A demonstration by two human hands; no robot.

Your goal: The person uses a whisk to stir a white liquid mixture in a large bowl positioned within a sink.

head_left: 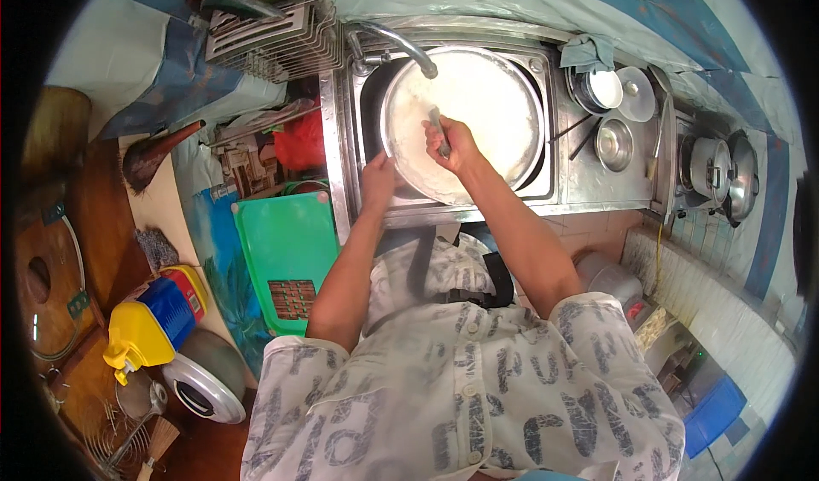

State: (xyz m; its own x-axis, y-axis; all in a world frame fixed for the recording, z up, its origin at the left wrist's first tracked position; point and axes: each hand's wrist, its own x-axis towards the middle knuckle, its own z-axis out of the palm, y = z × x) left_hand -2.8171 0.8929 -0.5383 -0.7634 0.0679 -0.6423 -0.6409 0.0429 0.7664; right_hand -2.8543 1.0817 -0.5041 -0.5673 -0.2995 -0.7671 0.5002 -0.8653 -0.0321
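A large, round, whitish board or shallow basin (503,122) lies over the sink (345,152); I cannot tell how deep it is. My left hand (378,180) holds its near-left rim, fingers curled at the edge and partly hidden. Over its middle, my right hand (456,146) is closed round a short, flat grey tool (438,131), perhaps a scraper, whose end meets the pale surface. The curved metal tap (401,41) reaches over the far rim, just beyond my right hand.
Right of the sink are a metal bowl (612,144), white bowls (602,90) and lidded pots (710,169). A wire rack (281,50) stands far left. Nearer left are a green plastic board (286,233) and a yellow-and-blue jug (158,319).
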